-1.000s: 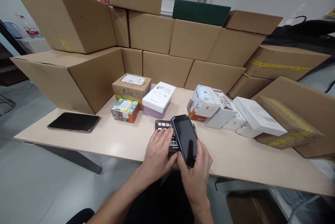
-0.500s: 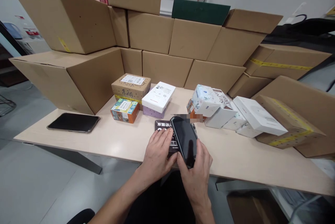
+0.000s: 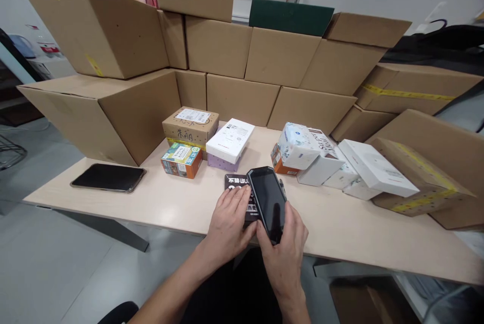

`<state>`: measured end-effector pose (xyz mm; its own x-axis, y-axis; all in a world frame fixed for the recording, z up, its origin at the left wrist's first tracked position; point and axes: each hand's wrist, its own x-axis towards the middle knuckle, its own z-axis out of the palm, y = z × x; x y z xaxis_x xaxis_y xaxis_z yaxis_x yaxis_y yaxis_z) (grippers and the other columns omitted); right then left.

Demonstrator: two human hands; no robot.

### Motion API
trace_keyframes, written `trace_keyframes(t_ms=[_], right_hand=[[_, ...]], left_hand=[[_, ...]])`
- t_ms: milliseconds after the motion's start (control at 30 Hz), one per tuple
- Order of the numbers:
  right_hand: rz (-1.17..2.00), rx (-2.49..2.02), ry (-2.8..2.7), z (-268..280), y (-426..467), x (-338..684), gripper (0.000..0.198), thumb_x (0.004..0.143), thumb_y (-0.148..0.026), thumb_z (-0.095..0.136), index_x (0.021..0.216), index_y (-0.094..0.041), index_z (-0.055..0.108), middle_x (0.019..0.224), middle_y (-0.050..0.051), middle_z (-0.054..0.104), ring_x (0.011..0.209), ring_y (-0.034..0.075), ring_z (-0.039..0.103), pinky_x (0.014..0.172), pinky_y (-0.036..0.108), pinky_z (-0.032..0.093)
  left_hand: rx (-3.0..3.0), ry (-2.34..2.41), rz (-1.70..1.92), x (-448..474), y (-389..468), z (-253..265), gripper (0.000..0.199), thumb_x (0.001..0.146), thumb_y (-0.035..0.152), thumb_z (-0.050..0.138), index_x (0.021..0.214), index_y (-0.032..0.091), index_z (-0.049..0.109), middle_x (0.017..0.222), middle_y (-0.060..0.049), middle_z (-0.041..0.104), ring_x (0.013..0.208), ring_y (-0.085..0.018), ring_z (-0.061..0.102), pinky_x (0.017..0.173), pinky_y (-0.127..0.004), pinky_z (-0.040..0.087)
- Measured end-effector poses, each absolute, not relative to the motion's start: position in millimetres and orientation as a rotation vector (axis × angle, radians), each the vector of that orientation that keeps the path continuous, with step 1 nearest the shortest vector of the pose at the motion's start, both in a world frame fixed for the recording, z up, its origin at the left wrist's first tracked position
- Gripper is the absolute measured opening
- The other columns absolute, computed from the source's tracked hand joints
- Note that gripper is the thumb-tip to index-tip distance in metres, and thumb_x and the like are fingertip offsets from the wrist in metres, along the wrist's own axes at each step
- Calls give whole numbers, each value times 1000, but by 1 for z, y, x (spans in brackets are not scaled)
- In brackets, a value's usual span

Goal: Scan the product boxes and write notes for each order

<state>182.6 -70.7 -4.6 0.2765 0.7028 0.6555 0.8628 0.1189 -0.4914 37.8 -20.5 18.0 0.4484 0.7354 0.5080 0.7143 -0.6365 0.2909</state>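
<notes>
My right hand (image 3: 284, 258) is closed around the lower part of a black smartphone (image 3: 267, 204) with a thick frame, tilted with its dark screen toward me. My left hand (image 3: 229, 223) lies with outstretched fingers over a flat dark box (image 3: 235, 181) with white lettering. Its thumb reaches toward the phone's lower left edge, close to my right thumb. The phone hides the right side of the dark box. Behind the phone's right edge peeks a small dark item that I cannot make out.
Another phone (image 3: 108, 177) lies flat at the table's left. Beyond my hands are an orange and teal box (image 3: 182, 160), a taped carton (image 3: 191, 127) and a white box (image 3: 230, 140). White boxes (image 3: 378, 166) lean at right. Large cartons (image 3: 242, 102) wall off the back.
The view has shifted very slightly. Both hands, the phone and the dark box keep their places relative to each other.
</notes>
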Motion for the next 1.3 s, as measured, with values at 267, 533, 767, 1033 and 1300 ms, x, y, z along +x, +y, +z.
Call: trace_keyframes(t_ms=[267,533,767,1033,1300], right_hand=[[-180,-1623,-1453,-4,-72,183,75,91,-50,59,152,-17,32,138,21,49,126,34,46,99,55,43],[-123,-1677,-1306,-4,-75,201,79,88,-55,61,152,-17,34,140,22,50,127,36,46,101,58,40],[-409,-1890,-1138,-13,-83,270,84,85,-63,54,144,-5,45,126,29,58,115,43,54,98,62,38],[-509,-2185,-1103,-31,-93,331,91,81,-69,45,139,1,50,104,28,61,97,44,56,89,62,40],[-597,-2187,-1074,-37,-85,338,83,84,-68,46,135,-3,57,120,33,58,115,50,50,91,68,37]], left_hand=[[2656,1308,972,37,-20,16,73,89,31,55,153,11,27,151,-17,48,137,-32,48,116,-53,36],[2685,1323,949,36,-19,19,71,93,41,56,151,10,30,149,-19,49,136,-32,49,114,-52,38],[2697,1320,894,36,-20,24,58,93,42,56,143,14,46,147,-16,53,133,-34,51,113,-55,40],[2749,1301,849,34,-20,28,46,94,40,58,134,16,57,142,-12,59,131,-35,51,110,-56,43],[2725,1402,842,38,-28,30,47,93,40,61,134,17,58,139,-14,60,128,-37,53,105,-56,47]])
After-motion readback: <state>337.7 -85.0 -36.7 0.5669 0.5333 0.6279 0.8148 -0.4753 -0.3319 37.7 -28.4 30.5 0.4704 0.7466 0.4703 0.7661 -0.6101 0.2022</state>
